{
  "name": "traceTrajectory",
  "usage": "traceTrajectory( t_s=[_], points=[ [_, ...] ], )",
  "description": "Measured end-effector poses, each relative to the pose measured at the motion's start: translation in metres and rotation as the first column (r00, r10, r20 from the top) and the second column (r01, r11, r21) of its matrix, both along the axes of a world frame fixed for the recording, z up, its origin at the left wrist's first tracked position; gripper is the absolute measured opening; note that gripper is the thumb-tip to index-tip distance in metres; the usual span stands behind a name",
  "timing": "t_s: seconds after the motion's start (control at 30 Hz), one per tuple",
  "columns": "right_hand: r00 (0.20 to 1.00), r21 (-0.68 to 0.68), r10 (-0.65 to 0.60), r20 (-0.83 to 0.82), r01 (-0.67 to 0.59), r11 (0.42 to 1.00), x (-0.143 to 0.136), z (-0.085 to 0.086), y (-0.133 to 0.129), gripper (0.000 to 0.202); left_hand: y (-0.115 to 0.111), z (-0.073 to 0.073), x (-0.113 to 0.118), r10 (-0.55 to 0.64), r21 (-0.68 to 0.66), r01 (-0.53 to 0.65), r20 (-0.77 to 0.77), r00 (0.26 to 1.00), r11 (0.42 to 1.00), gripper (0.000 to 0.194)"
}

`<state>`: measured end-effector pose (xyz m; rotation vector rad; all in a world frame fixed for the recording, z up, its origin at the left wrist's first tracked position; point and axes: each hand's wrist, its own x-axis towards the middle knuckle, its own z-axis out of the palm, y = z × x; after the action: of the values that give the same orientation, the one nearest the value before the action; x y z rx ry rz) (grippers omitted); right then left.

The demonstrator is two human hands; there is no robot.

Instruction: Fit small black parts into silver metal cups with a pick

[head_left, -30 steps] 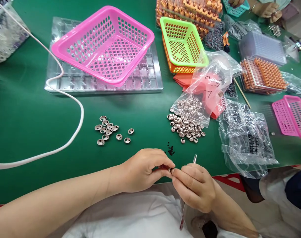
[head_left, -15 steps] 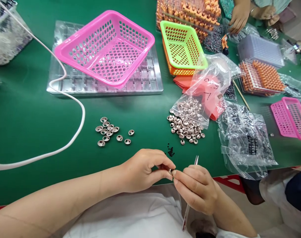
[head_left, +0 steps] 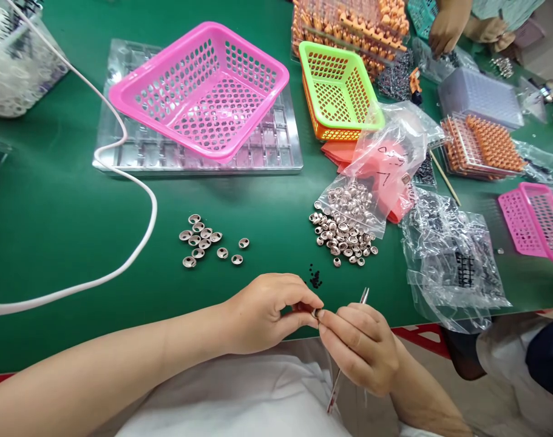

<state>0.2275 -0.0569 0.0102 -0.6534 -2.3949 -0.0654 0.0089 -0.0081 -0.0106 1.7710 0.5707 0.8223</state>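
Between thumb and forefinger, my left hand (head_left: 267,312) pinches a small metal ring-like piece (head_left: 315,313). The fingertips of my right hand (head_left: 360,346) touch the same piece, and this hand also holds metal tweezers (head_left: 334,391), whose tips stick out above the knuckles. Just beyond the fingers lie tiny black bits (head_left: 315,278). A large pile of silvery cup-shaped pieces (head_left: 344,240) spills from a clear bag behind them. To the left, several similar pieces with dark spots inside (head_left: 203,240) form a loose group on the green table (head_left: 258,200).
A pink basket (head_left: 212,152) rests on a clear compartment tray (head_left: 288,159). Green and orange baskets (head_left: 340,115) stand behind the bag. A white cable (head_left: 153,212) curves across the left. Crumpled plastic bags (head_left: 453,267) lie right; another person's hand (head_left: 447,30) is at the far right.
The tweezers in my right hand have tilted slightly, their lower end shifting left. The view has shifted a little. Both hands keep their hold on the small piece.
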Motion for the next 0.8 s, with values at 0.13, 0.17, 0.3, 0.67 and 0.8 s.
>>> traceTrajectory(
  t_s=[0.13,0.17,0.3,0.67,0.8],
  points=[
    [1.0,-0.004,0.001,0.009,-0.001,1.0,0.0002,-0.0007,-0.0009,0.015,-0.0005,-0.0014,0.0003,-0.004,0.021,0.003,0.009,1.0,1.0,0.007],
    [1.0,-0.022,0.005,0.015,-0.005,1.0,0.0008,-0.0002,-0.0014,0.016,-0.0005,-0.0016,0.0004,-0.007,0.022,0.007,0.01,1.0,1.0,0.007],
    [1.0,-0.103,0.015,-0.002,-0.015,0.995,0.0034,0.0012,-0.0029,0.016,0.0002,-0.0013,0.0008,-0.02,0.017,0.02,0.024,1.0,1.0,0.009],
    [0.999,-0.081,-0.013,0.041,0.016,0.997,0.0078,0.0032,-0.0053,0.013,-0.0012,-0.0013,0.0001,0.003,-0.002,-0.003,0.018,1.0,1.0,0.008],
    [0.998,-0.053,0.003,0.065,0.001,0.999,0.0048,0.0062,-0.0018,0.015,-0.0013,-0.0006,0.001,0.018,0.038,-0.019,0.007,1.0,0.999,0.009]
  ],
)
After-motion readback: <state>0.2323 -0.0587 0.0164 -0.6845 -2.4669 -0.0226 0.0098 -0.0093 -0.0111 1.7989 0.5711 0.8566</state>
